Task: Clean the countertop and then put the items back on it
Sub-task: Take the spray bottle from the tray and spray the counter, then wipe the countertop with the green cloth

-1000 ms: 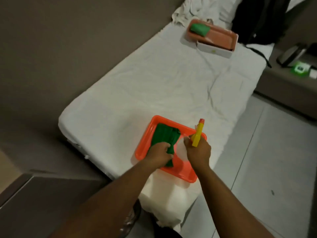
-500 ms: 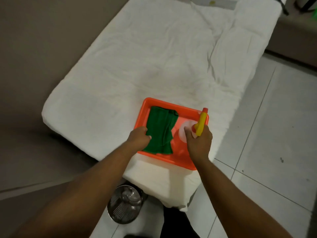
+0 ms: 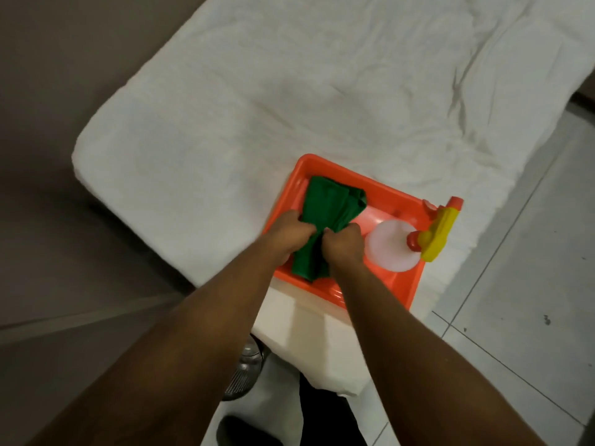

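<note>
Orange tray (image 3: 383, 191) at bed's (image 3: 225, 123) near edge, left hand (image 3: 289, 235) and right hand (image 3: 343, 244) both gripping green cloth (image 3: 325, 204), spray bottle (image 3: 415, 243) released beside them

A bed (image 3: 289, 91) draped in a rumpled white sheet (image 3: 402, 75) fills the scene, running from the near edge toward the far right. An orange plastic tray (image 3: 380, 191) sits directly on the sheet at the near right corner, its near side overhanging the bed's edge.

green cloth (image 3: 325, 217), orange tray (image 3: 380, 191), white sheet (image 3: 257, 91) (plain), yellow-and-red sprayer (image 3: 438, 235)
</note>
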